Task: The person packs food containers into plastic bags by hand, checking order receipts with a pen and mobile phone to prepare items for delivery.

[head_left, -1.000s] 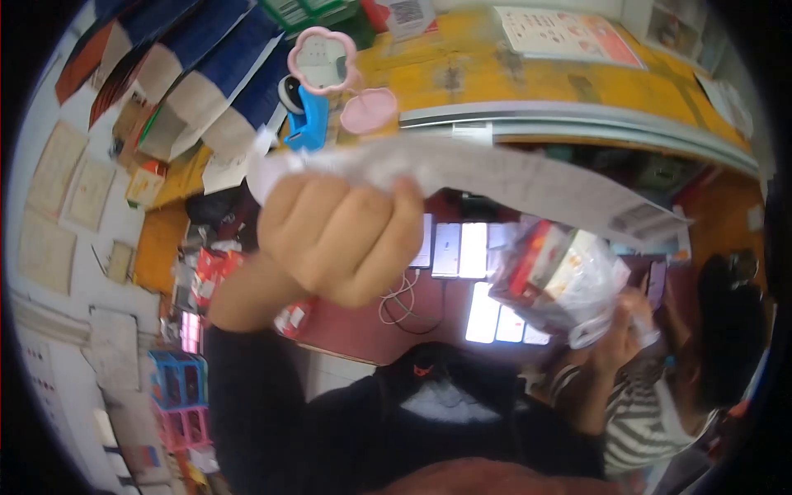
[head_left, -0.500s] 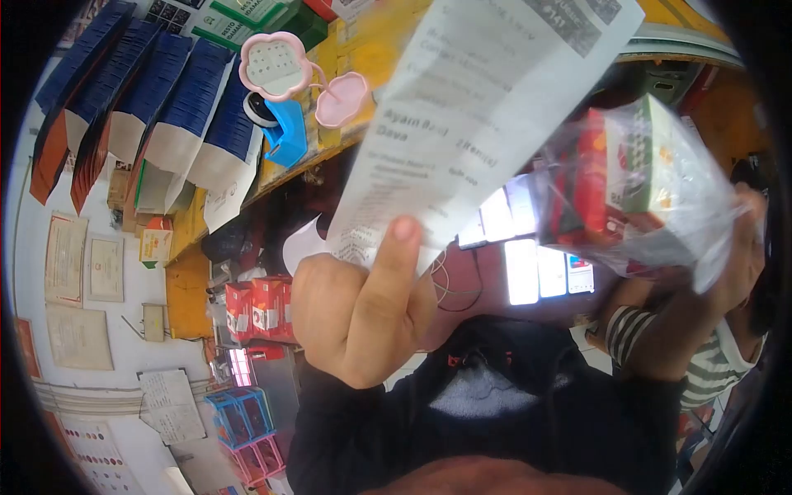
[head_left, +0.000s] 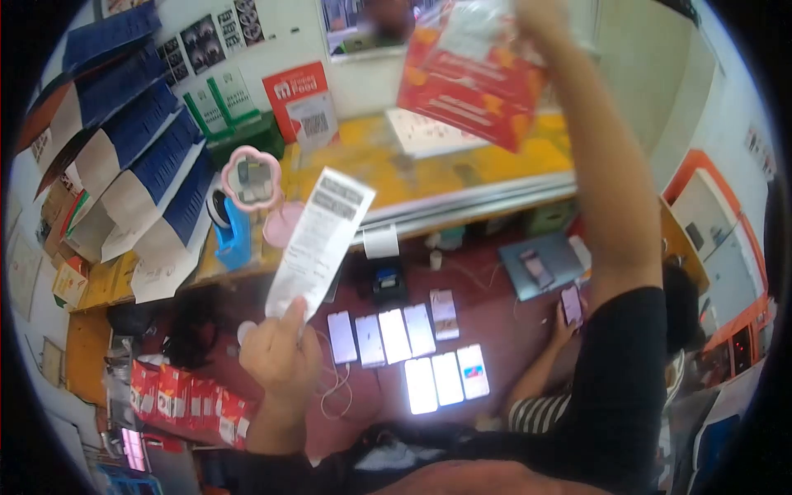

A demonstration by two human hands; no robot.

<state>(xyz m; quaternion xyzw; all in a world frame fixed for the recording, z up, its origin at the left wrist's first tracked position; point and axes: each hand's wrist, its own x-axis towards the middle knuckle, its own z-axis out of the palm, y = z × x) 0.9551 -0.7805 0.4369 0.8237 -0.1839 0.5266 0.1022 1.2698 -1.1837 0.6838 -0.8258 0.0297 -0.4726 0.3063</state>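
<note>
My left hand (head_left: 285,351) pinches the lower end of a long white printed receipt (head_left: 320,239), which stands up above the phones, near the yellow counter's front edge. My right arm reaches far up and forward; at its end my right hand (head_left: 540,21) is closed at the top of a red box in a clear plastic bag (head_left: 474,78). The bagged box hangs over the yellow counter (head_left: 363,165). Part of the right hand is cut off by the top edge and blurred.
Several lit phones (head_left: 396,334) lie on the dark red desk. At right a co-worker in striped sleeves holds a phone (head_left: 571,305) near a laptop (head_left: 540,264). Red boxes (head_left: 186,396) stand lower left. A pink mirror (head_left: 251,179) and blue tape dispenser (head_left: 233,235) sit on the counter.
The view has shifted, showing more counter and phones. My right hand has swung the bagged box up and forward from the right. My left hand and its receipt are now lower and farther left.
</note>
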